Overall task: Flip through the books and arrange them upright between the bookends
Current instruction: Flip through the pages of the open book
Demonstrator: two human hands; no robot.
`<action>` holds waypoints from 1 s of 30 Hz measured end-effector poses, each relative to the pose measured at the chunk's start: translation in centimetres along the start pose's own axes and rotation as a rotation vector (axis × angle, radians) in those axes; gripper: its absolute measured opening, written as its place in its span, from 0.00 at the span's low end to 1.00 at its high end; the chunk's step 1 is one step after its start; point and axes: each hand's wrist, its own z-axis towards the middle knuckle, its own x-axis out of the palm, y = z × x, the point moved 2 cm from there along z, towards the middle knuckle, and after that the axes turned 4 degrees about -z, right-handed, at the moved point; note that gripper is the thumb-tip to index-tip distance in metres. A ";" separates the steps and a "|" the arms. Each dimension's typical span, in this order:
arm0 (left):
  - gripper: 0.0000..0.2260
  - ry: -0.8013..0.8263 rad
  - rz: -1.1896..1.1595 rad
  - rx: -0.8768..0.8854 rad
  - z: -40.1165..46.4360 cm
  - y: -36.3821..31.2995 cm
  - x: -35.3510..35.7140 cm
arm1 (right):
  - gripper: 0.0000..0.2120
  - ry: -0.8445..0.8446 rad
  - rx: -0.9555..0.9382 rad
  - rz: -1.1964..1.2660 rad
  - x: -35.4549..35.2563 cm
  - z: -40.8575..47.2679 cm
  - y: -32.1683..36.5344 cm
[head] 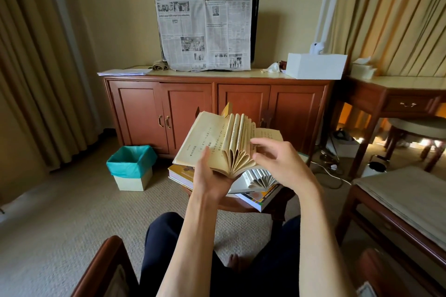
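An open book with yellowed pages (205,137) is held up in front of me, its leaves fanned out in the middle. My left hand (212,176) grips it from below at the spine, thumb on the left page. My right hand (275,159) rests its fingers on the right-hand pages, thumb at the fanned edges. Below lies a pile of books on a small wooden table (272,202): a stack at the left (179,175), an open white-paged book (258,179) and a colourful book (263,199) under it. No bookends are visible.
A wooden cabinet (217,108) stands behind, with a newspaper (205,34) draped over a screen and a white box (316,65) on top. A teal-lined bin (131,166) sits on the carpet at left. A desk, stool and bench (405,190) are at right. Cables lie on the floor.
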 end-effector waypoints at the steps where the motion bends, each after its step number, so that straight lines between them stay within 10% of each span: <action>1: 0.27 0.004 -0.016 -0.002 -0.2 0.0 -0.1 | 0.20 0.016 -0.008 0.028 0.2 -0.4 -0.1; 30: 0.18 -0.058 -0.131 0.138 -3.0 0.5 -0.3 | 0.13 -0.450 -0.264 -0.110 5.4 -1.8 1.5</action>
